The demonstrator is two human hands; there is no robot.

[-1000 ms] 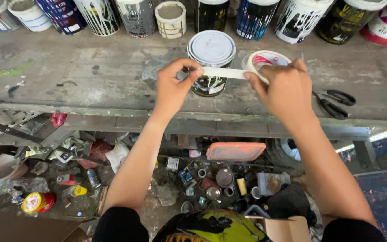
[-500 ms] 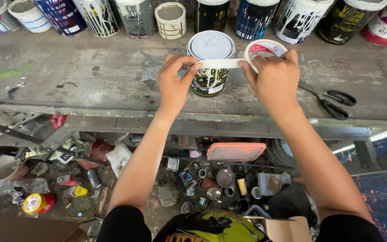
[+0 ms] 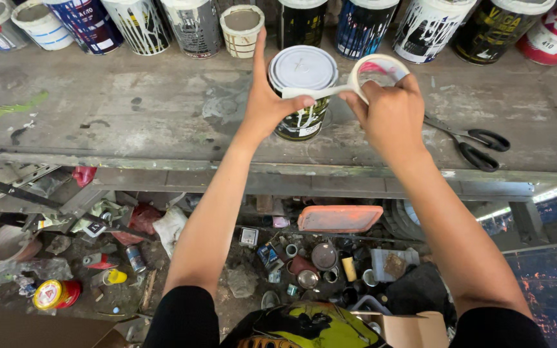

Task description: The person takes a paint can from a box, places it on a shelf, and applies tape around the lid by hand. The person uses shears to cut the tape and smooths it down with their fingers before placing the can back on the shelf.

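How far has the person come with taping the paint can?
Done: the lid sits on the paint can, and a strip is pulled from the tape roll. In hand: the left hand presses the strip's end at the rim; the right hand holds the roll. Left: wrapping around, then cutting; the scissors lie untouched.
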